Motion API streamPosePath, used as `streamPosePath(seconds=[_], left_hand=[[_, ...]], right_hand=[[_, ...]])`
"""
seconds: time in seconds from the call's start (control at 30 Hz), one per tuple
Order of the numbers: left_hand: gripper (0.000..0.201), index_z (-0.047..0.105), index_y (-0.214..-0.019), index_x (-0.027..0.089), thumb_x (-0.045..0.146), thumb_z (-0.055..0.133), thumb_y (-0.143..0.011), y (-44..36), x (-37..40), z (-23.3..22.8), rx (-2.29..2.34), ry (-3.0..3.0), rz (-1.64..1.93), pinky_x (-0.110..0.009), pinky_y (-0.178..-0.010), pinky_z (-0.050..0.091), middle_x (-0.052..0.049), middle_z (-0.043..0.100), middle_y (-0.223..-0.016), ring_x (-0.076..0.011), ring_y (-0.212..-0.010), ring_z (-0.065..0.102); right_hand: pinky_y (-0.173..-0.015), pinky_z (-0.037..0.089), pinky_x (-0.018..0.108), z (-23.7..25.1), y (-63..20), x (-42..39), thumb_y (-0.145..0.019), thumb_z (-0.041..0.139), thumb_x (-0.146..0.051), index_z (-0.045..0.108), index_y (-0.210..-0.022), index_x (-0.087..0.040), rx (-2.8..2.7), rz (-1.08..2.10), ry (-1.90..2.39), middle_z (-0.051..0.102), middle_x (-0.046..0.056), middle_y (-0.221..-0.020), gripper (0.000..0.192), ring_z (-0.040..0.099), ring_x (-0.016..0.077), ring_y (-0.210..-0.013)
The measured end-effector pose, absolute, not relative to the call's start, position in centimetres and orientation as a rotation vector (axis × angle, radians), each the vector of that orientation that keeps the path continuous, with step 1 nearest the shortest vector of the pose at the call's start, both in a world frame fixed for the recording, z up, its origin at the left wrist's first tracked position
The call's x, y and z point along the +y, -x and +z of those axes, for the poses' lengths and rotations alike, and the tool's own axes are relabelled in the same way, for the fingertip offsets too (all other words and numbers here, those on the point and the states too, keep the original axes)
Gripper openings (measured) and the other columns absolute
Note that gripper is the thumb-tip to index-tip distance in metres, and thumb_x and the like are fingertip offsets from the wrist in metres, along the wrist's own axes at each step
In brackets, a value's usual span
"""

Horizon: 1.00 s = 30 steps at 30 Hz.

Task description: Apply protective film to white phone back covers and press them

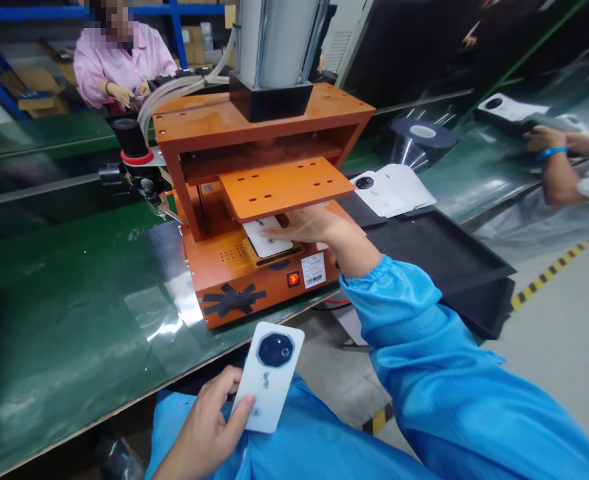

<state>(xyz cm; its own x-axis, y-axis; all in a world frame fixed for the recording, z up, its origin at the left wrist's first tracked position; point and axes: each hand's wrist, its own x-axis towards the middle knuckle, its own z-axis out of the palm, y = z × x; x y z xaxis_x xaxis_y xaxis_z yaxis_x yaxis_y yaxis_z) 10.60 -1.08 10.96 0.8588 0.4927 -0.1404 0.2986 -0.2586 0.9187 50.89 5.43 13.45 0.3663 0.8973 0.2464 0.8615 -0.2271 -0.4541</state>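
In my left hand point(214, 417) is a white phone back cover point(269, 393) with a dark camera ring, pinched at its lower left edge between thumb and fingers, above my lap. My right hand point(304, 225) reaches under the raised orange plate point(287, 189) of a press machine point(254, 287). Its fingers look apart, one stretched across a second white phone back cover point(269, 245) in the machine's bed. The plate hides part of that cover and some fingertips. A red switch point(293, 279) glows on the machine's front.
Right of the press, more white back covers point(394, 190) lie by black trays point(439, 253). Behind them stands a roll of film point(421, 140). The green bench point(74, 320) spreads left. A person in pink point(124, 60) works opposite; another person's arm point(564, 157) shows at right.
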Motion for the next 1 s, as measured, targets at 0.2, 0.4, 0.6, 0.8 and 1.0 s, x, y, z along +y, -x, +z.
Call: streamPosePath(seconds=[0.2,0.4,0.6,0.8,1.0], left_hand=[[0.015,0.071,-0.097,0.023,0.025,0.057,-0.104,-11.1,-0.8,10.3,0.391,-2.147,0.501,-0.025,-0.069,0.059,-0.002,0.076,-0.084,-0.0160,-0.075,0.072],[0.014,0.067,-0.093,0.019,0.016,0.058,-0.102,-12.5,-0.1,10.0,0.480,-2.569,0.789,-0.039,-0.089,0.062,-0.015,0.069,-0.145,-0.0251,-0.106,0.071],[0.021,0.061,-0.080,0.018,0.010,0.058,-0.099,-14.6,0.9,9.0,0.498,-2.825,0.723,-0.042,-0.081,0.061,-0.017,0.049,-0.166,-0.0272,-0.105,0.066],[0.021,0.060,-0.080,0.018,0.010,0.059,-0.099,-14.9,0.8,8.9,0.487,-2.850,0.705,-0.041,-0.074,0.060,-0.019,0.048,-0.166,-0.0255,-0.093,0.067],[0.025,0.058,-0.078,0.019,0.012,0.056,-0.102,-15.2,0.2,8.7,0.548,-2.866,0.737,-0.037,-0.062,0.056,-0.024,0.051,-0.162,-0.0179,-0.067,0.063]], right_hand=[[-0.110,0.052,0.057,14.2,-47.4,1.0,-0.098,0.064,-0.055,0.069,-0.122,-0.020,-1.398,-0.040,2.048,0.075,0.016,-0.118,0.043,0.068,0.0365,-0.122],[-0.100,0.055,0.051,9.1,-41.4,-10.1,-0.100,0.058,-0.027,0.067,-0.135,-0.023,-1.238,-0.702,1.966,0.073,0.017,-0.119,0.036,0.071,0.0341,-0.113],[-0.092,0.053,0.048,4.9,-41.5,-14.2,-0.097,0.065,-0.018,0.051,-0.158,-0.026,-1.361,-0.869,2.179,0.072,0.017,-0.129,0.062,0.071,0.0351,-0.111],[-0.097,0.053,0.041,4.9,-43.1,-13.9,-0.100,0.063,-0.019,0.047,-0.160,-0.019,-1.368,-0.849,2.143,0.070,0.017,-0.128,0.062,0.068,0.0293,-0.113],[-0.091,0.058,0.042,4.1,-43.4,-13.8,-0.100,0.063,-0.017,0.052,-0.157,-0.020,-1.258,-0.797,2.051,0.065,0.016,-0.118,0.058,0.066,0.0277,-0.104]])
